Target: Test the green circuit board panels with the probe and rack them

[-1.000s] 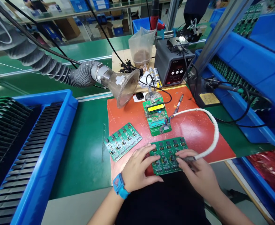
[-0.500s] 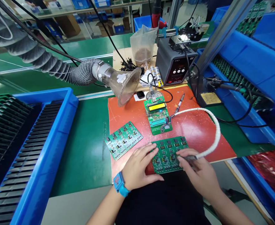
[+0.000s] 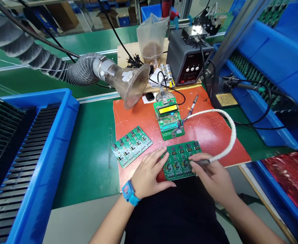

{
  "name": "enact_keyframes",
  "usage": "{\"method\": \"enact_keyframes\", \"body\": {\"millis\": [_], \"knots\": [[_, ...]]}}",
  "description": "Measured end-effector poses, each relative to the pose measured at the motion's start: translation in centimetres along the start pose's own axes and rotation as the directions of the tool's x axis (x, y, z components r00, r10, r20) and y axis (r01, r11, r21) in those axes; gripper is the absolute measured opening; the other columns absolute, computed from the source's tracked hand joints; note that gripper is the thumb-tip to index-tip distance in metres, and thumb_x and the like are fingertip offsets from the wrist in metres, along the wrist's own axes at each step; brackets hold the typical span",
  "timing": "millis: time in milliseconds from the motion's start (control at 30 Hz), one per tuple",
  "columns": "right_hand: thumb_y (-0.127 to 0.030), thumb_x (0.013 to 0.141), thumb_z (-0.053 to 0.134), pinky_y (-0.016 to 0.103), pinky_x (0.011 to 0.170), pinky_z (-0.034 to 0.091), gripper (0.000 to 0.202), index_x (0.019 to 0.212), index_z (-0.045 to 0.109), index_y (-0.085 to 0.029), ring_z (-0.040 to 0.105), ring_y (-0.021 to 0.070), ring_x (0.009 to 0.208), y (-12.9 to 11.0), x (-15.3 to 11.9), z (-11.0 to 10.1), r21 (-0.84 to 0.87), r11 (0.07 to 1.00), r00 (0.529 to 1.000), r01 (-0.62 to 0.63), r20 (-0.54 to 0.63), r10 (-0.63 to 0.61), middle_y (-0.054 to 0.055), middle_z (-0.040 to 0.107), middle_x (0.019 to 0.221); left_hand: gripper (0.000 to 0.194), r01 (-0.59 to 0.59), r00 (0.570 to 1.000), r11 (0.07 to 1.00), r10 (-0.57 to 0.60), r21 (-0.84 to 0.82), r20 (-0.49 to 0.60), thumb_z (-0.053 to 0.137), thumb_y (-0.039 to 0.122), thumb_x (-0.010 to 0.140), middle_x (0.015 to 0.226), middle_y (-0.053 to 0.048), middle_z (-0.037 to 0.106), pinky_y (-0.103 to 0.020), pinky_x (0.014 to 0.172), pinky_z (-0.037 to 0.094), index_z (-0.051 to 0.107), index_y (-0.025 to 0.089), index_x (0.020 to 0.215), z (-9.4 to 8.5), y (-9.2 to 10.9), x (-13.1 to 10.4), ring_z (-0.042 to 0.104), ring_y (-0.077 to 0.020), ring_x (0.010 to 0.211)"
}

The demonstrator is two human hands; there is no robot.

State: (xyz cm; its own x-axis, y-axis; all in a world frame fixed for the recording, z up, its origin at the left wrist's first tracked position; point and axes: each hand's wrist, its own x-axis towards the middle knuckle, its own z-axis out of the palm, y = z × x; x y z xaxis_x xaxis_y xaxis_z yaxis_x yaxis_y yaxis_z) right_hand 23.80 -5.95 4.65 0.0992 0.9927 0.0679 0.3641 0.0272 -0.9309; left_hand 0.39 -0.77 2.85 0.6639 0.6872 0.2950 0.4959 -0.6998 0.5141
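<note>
Beneath my hands a green circuit board (image 3: 181, 161) with small digit displays lies at the front of the red mat (image 3: 215, 135). My left hand (image 3: 151, 173) rests with spread fingers on the board's left edge. My right hand (image 3: 212, 176) grips a dark probe (image 3: 203, 162), its tip against the board's middle right part. A white sleeved cable (image 3: 231, 135) curves from the probe to a green module (image 3: 169, 118) with a lit yellow screen. To the left lies a second circuit board (image 3: 132, 145).
A fume funnel (image 3: 136, 86) hangs over the mat's back left. Blue bins with boards stand left (image 3: 71, 112) and right (image 3: 281, 57). Behind are a black soldering station (image 3: 189, 61), a plastic bag (image 3: 152, 40) and a pen (image 3: 193, 105).
The whole view has shifted slightly, so things appear a little higher and further left. Both hands keep nearly the same place on the board, the probe still in my right hand.
</note>
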Motion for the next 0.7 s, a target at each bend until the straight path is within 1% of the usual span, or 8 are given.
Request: {"method": "enact_keyframes", "body": {"millis": [133,233,300,400,500,600,700], "knots": [[-0.031,0.094,0.060,0.025,0.061,0.056,0.011,0.101,0.060,-0.023,0.064,0.0148,0.072,-0.3,0.1,-0.3,0.006,0.999,0.999,-0.053,-0.002,0.053,0.005,0.065,0.100,0.091,0.006,1.000,1.000,-0.006,-0.001,-0.013,0.068,0.061,0.078,0.151,-0.020,0.035,-0.058,0.109,0.038,0.027,0.022,0.149,0.1,-0.1,-0.1,0.030,-0.0380,0.142],[-0.032,0.094,0.061,0.026,0.059,0.057,0.013,0.102,0.060,-0.022,0.064,0.0149,0.068,-0.6,0.1,-0.3,0.002,0.997,0.997,-0.073,-0.017,0.073,0.006,0.066,0.100,0.093,0.013,1.000,1.000,-0.013,-0.016,0.008,0.069,0.062,0.077,0.150,-0.019,0.037,-0.056,0.107,0.040,0.026,0.022,0.150,0.1,-0.1,-0.1,0.036,-0.0368,0.140],[-0.030,0.093,0.061,0.026,0.059,0.057,0.012,0.102,0.060,-0.022,0.064,0.0143,0.067,-0.9,0.0,0.0,0.019,0.999,0.998,-0.048,-0.049,0.049,0.005,0.066,0.100,0.094,0.014,1.000,1.000,-0.014,-0.023,0.010,0.069,0.063,0.076,0.149,-0.020,0.039,-0.054,0.106,0.042,0.026,0.022,0.150,0.2,-0.2,-0.1,0.040,-0.0357,0.138],[-0.027,0.094,0.060,0.025,0.057,0.057,0.009,0.101,0.060,-0.022,0.065,0.0135,0.067,-1.4,0.0,0.6,0.068,0.998,0.997,0.002,-0.075,0.003,0.005,0.065,0.100,0.094,0.009,1.000,0.999,-0.009,-0.031,-0.002,0.069,0.062,0.076,0.149,-0.019,0.040,-0.053,0.106,0.043,0.026,0.022,0.150,0.2,-0.2,-0.1,0.041,-0.0350,0.137],[-0.025,0.094,0.059,0.025,0.057,0.057,0.008,0.102,0.059,-0.023,0.066,0.0149,0.071,-1.4,0.0,1.3,0.080,0.997,0.999,0.022,-0.035,-0.019,0.006,0.064,0.101,0.094,0.010,1.000,0.999,-0.011,-0.040,-0.007,0.069,0.062,0.077,0.149,-0.019,0.040,-0.053,0.106,0.043,0.025,0.023,0.150,0.2,-0.2,-0.1,0.041,-0.0350,0.136],[-0.024,0.095,0.058,0.026,0.060,0.058,0.008,0.103,0.058,-0.023,0.067,0.0163,0.076,-0.9,-0.1,1.7,0.042,0.998,0.999,0.040,-0.001,-0.040,0.006,0.063,0.102,0.094,0.009,1.000,0.999,-0.009,-0.041,-0.009,0.068,0.062,0.077,0.149,-0.019,0.040,-0.053,0.106,0.043,0.024,0.024,0.151,0.2,-0.2,-0.1,0.041,-0.0348,0.136],[-0.024,0.095,0.057,0.028,0.065,0.058,0.008,0.104,0.058,-0.024,0.068,0.0173,0.080,-0.5,-0.2,1.7,0.009,0.999,0.999,0.046,0.007,-0.046,0.006,0.063,0.103,0.094,0.002,1.000,0.999,-0.002,-0.041,-0.013,0.068,0.063,0.077,0.149,-0.019,0.040,-0.053,0.106,0.043,0.026,0.023,0.150,0.3,-0.3,-0.1,0.041,-0.0343,0.137]]}}
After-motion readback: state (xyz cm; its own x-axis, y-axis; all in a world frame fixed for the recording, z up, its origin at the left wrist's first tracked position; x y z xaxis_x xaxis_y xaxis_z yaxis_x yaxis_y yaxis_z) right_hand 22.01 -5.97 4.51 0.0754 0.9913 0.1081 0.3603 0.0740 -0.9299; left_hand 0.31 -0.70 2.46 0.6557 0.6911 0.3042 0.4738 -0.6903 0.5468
